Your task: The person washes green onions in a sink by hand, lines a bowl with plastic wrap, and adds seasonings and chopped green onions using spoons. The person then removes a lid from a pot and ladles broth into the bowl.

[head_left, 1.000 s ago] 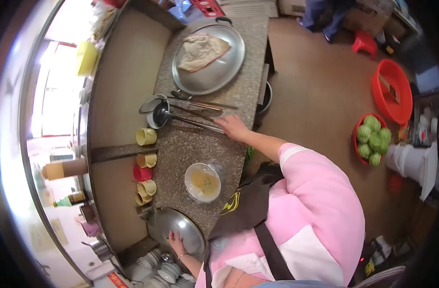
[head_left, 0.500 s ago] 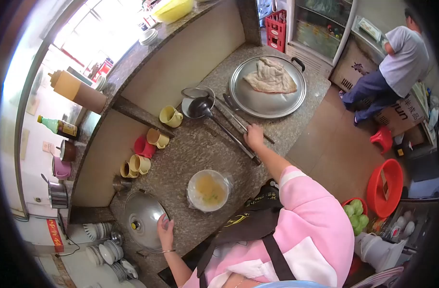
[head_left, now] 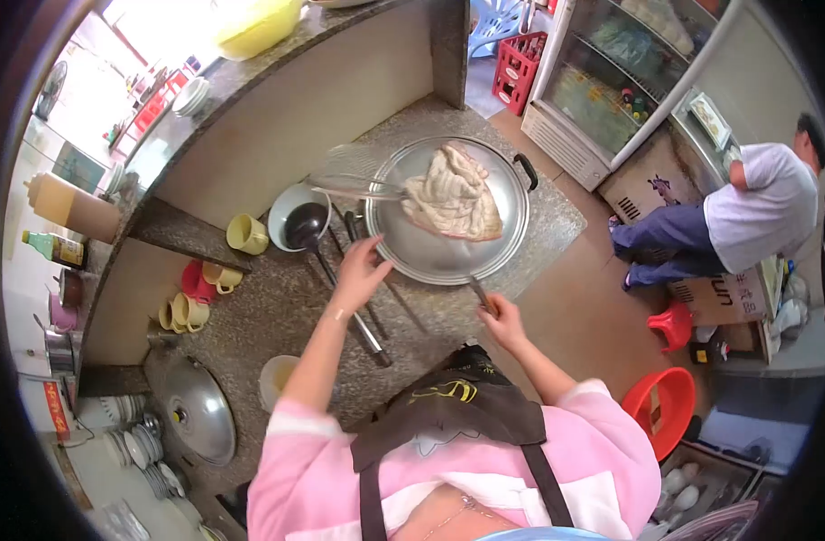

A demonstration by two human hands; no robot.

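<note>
My right hand (head_left: 504, 323) is closed around the brown handle (head_left: 491, 307) of a long tool. It appears to belong to the motion-blurred wire skimmer (head_left: 354, 185) above the counter; its shaft hardly shows against the metal. My left hand (head_left: 363, 270) has its fingers apart and holds nothing, over the near left rim of a big round metal pan or lid (head_left: 439, 257). A crumpled whitish cloth (head_left: 453, 194) lies on that. Left of my hand, a dark ladle (head_left: 306, 225) rests in a white bowl (head_left: 281, 215). A thin rod (head_left: 403, 307) lies alongside.
Several mugs (head_left: 247, 234) line the counter's left wall. A domed lid (head_left: 205, 415) lies at lower left. My left forearm partly covers a pale bowl (head_left: 275, 377). At right, another person (head_left: 755, 203) stands near a glass-door fridge (head_left: 611, 63); a red basin (head_left: 660, 410) is below.
My right hand has lifted the wire skimmer off the bowl. My left hand has come from the domed lid to the metal pan's rim. The view has shifted right.
</note>
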